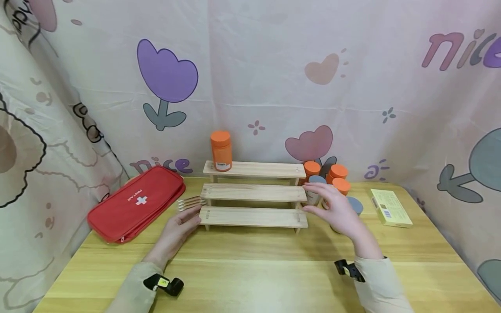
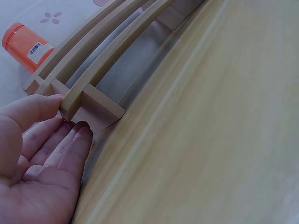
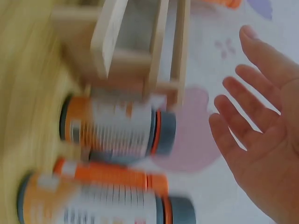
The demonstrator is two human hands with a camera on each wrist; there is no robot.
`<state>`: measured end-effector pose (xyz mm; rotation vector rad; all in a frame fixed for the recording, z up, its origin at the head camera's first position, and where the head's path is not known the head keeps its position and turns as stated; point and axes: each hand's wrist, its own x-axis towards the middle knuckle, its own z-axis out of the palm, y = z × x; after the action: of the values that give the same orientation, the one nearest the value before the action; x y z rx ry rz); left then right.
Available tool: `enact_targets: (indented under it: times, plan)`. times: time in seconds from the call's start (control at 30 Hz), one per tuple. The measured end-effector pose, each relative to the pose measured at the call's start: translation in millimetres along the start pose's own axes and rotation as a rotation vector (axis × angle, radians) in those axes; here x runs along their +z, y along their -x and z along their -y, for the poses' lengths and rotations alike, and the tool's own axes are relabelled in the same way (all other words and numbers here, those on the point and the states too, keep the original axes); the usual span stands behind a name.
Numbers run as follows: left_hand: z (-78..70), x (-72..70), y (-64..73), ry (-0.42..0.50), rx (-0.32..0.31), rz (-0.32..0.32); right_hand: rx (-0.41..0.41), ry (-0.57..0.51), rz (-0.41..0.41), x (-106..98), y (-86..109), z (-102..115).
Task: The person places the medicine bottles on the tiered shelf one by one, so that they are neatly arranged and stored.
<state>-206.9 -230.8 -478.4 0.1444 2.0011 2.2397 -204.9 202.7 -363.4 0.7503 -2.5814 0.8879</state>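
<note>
A three-tier wooden rack stands on the table. My left hand is at the left end of its lowest board. In the left wrist view the thumb lies against the board's corner, with the fingertips just under it. My right hand is raised at the rack's right side, fingers spread, holding nothing. An orange bottle stands on the top tier at the left. Beside and behind the right hand are several orange-capped bottles and grey-capped bottles, partly hidden by the hand. In the right wrist view a grey-capped white-and-orange bottle shows blurred.
A red first-aid pouch lies at the table's left. Several thin brown sticks with pale ends are between it and the rack. A yellow-green box lies at the right. A printed curtain hangs behind the table.
</note>
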Motion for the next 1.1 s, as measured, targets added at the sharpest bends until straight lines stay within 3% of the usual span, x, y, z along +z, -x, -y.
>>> enact_targets:
  times: [0.27, 0.53, 0.8, 1.1]
  plan:
    - [-2.1, -1.5, -1.0, 0.005, 0.007, -0.006, 0.064, 0.069, -0.018, -32.7, 18.3, -17.9]
    - [-2.7, 0.0, -1.8, 0.000, -0.001, -0.008, 0.201, 0.012, 0.038, -59.6, 34.4, -43.1]
    - [0.1, 0.1, -2.7, 0.009, 0.004, -0.002, 0.208, -0.042, 0.071, -62.3, 44.4, -67.2]
    - [1.1, -0.2, -3.3, 0.011, -0.004, 0.000, 0.338, -0.128, 0.143, -55.9, 49.3, -86.2]
